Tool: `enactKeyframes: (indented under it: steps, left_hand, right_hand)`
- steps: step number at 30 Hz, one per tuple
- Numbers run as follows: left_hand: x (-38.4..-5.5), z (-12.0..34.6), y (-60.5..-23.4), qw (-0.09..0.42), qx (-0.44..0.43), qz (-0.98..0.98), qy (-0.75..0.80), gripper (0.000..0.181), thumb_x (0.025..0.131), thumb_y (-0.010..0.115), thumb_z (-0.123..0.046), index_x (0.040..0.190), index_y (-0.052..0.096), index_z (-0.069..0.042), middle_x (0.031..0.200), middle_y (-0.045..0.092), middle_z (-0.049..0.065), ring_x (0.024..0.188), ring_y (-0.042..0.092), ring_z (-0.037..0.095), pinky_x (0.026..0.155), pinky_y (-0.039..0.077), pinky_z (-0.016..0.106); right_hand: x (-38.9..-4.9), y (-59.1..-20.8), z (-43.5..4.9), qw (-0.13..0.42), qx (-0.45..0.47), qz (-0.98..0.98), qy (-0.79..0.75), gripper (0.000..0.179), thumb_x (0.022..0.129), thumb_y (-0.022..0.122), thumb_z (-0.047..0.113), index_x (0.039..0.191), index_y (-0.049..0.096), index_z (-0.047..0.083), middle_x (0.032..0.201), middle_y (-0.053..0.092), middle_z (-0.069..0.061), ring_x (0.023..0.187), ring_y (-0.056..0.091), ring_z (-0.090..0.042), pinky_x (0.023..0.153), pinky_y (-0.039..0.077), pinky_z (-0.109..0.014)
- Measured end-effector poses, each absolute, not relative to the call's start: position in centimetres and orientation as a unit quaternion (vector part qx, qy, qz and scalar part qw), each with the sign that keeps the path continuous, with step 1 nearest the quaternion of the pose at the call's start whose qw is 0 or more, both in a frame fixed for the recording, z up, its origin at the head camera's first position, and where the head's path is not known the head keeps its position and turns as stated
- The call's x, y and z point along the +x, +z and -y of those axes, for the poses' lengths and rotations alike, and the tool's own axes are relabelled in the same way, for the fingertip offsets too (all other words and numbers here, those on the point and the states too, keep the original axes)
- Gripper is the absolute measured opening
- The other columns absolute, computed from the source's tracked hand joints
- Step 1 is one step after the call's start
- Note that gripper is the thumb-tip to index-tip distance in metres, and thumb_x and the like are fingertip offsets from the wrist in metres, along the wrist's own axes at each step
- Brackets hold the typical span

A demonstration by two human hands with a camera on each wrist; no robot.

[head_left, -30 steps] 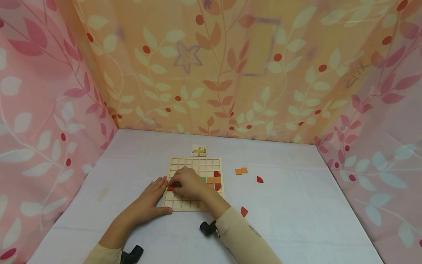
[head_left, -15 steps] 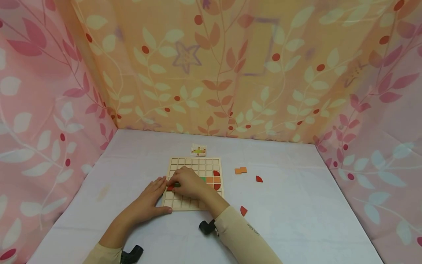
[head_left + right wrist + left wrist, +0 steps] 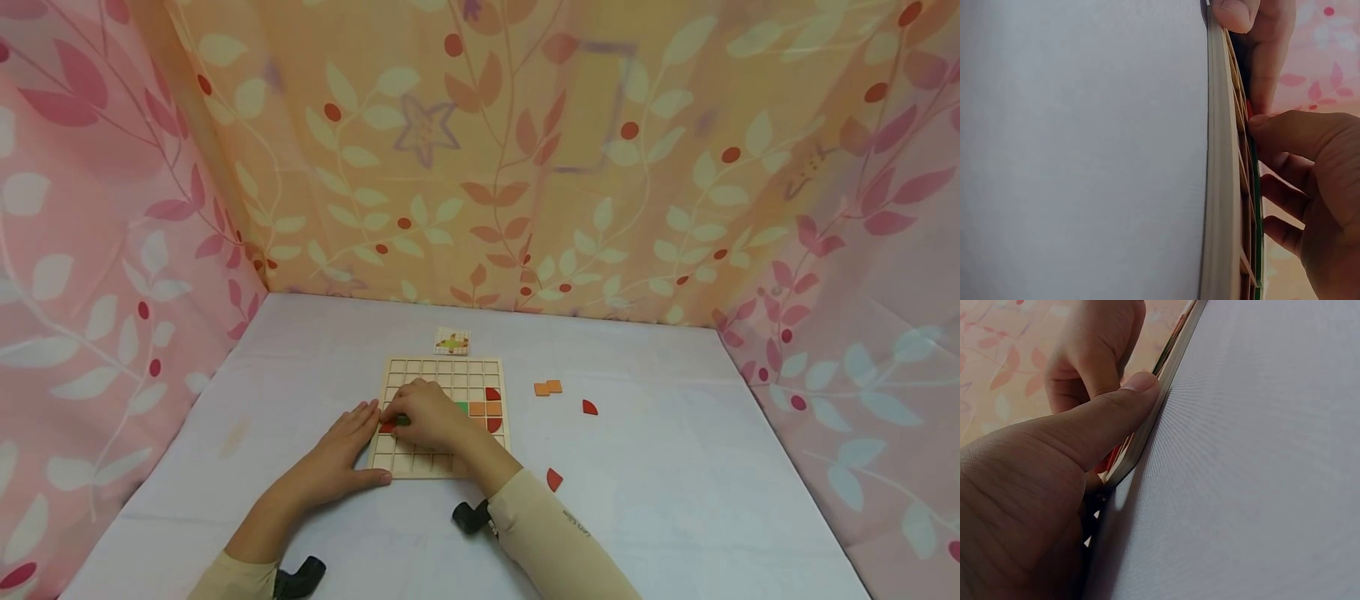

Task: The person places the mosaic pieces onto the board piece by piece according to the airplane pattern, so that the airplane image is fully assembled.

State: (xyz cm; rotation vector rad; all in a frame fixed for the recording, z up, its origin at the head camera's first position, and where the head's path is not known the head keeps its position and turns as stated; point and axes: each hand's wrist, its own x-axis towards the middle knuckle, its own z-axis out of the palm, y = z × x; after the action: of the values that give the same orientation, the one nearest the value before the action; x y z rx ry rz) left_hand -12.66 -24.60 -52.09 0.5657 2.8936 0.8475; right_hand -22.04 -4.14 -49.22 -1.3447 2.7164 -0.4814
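A wooden grid board point(image 3: 384, 461) lies on the white table, partly under my hands. My left hand point(image 3: 337, 454) rests along its left side with straight fingers; its thumb point(image 3: 1110, 415) touches the front edge. My right hand point(image 3: 429, 417) reaches across the board with curled fingers. Thumb and forefinger pinch a red tile point(image 3: 1249, 109) at the left end, its shape mostly covered. Green tile edges point(image 3: 1257, 206) show under this hand in the right wrist view. At the board's right side sit orange square tiles point(image 3: 477, 409) between two red quarter-round tiles point(image 3: 492, 394).
Behind the board lies a small pattern card point(image 3: 452, 342). To the right are two loose orange squares point(image 3: 542, 389) and two red quarter-round tiles, one farther back point(image 3: 590, 407) and one near my right sleeve point(image 3: 554, 480). Patterned cloth walls point(image 3: 480, 208) enclose the table.
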Motion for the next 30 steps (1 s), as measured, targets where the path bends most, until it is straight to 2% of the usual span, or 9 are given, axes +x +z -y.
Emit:
enactKeyframes:
  steps: [2, 7, 13, 18, 21, 25, 30]
  left_hand:
    - [-12.7, 24.6, -52.0, 0.035, 0.185, -0.942, 0.278, 0.111, 0.081, 0.080, -0.059, 0.161, 0.028, -0.003, 0.170, 0.022, 0.014, 0.158, 0.016, 0.036, 0.125, 0.015, 0.057]
    - [-12.6, 24.5, -52.0, 0.036, 0.184, -0.942, 0.277, 0.111, 0.081, 0.079, -0.060, 0.161, 0.028, -0.004, 0.170, 0.022, 0.014, 0.158, 0.016, 0.036, 0.125, 0.016, 0.058]
    - [-12.5, 24.5, -51.9, 0.040, 0.181, -0.942, 0.278, 0.111, 0.081, 0.078, -0.061, 0.161, 0.028, -0.003, 0.170, 0.022, 0.015, 0.157, 0.015, 0.038, 0.125, 0.016, 0.061]
    - [-12.4, 24.5, -51.9, 0.035, 0.180, -0.943, 0.277, 0.111, 0.081, 0.078, -0.061, 0.160, 0.029, -0.001, 0.169, 0.022, 0.017, 0.157, 0.016, 0.040, 0.124, 0.016, 0.062]
    - [-12.5, 24.5, -52.0, 0.043, 0.173, -0.944, 0.276, 0.112, 0.080, 0.078, -0.062, 0.161, 0.028, -0.002, 0.170, 0.021, 0.014, 0.158, 0.014, 0.037, 0.125, 0.015, 0.060]
    - [-12.6, 24.4, -52.2, 0.047, 0.169, -0.945, 0.276, 0.113, 0.080, 0.078, -0.064, 0.161, 0.028, -0.002, 0.171, 0.021, 0.012, 0.158, 0.014, 0.035, 0.125, 0.015, 0.060]
    - [-12.7, 24.4, -52.3, 0.053, 0.164, -0.946, 0.273, 0.113, 0.080, 0.078, -0.064, 0.161, 0.028, -0.002, 0.171, 0.020, 0.012, 0.158, 0.013, 0.034, 0.126, 0.014, 0.058]
  right_hand:
    - [-22.0, -49.2, 4.2, 0.034, -0.438, -0.885, -0.154, 0.023, 0.092, 0.076, 0.031, 0.115, 0.079, 0.032, 0.114, 0.069, 0.016, 0.112, 0.056, -0.009, 0.100, 0.046, -0.036]
    - [-21.9, -49.1, 4.2, 0.029, -0.441, -0.884, -0.149, 0.023, 0.093, 0.076, 0.031, 0.115, 0.078, 0.032, 0.114, 0.068, 0.015, 0.113, 0.056, -0.009, 0.104, 0.046, -0.038]
    - [-21.7, -48.5, 4.0, 0.027, -0.445, -0.884, -0.140, 0.024, 0.093, 0.075, 0.031, 0.117, 0.078, 0.031, 0.114, 0.067, 0.014, 0.112, 0.055, -0.009, 0.097, 0.046, -0.034]
    - [-21.5, -46.6, 3.3, 0.005, -0.452, -0.883, -0.128, 0.026, 0.093, 0.075, 0.029, 0.119, 0.077, 0.028, 0.116, 0.068, 0.011, 0.113, 0.055, -0.011, 0.101, 0.046, -0.034]
    - [-21.2, -45.1, 2.3, -0.014, -0.458, -0.879, -0.133, 0.025, 0.092, 0.076, 0.028, 0.117, 0.078, 0.025, 0.117, 0.069, 0.009, 0.116, 0.057, -0.013, 0.104, 0.046, -0.036]
    - [-21.1, -43.5, 0.5, -0.037, -0.461, -0.875, -0.143, 0.024, 0.092, 0.077, 0.027, 0.116, 0.078, 0.024, 0.116, 0.069, 0.009, 0.117, 0.059, -0.015, 0.110, 0.044, -0.039]
    - [-21.1, -41.9, -2.6, -0.056, -0.448, -0.877, -0.162, 0.023, 0.092, 0.077, 0.022, 0.115, 0.078, 0.023, 0.114, 0.069, 0.008, 0.119, 0.057, -0.016, 0.112, 0.042, -0.041]
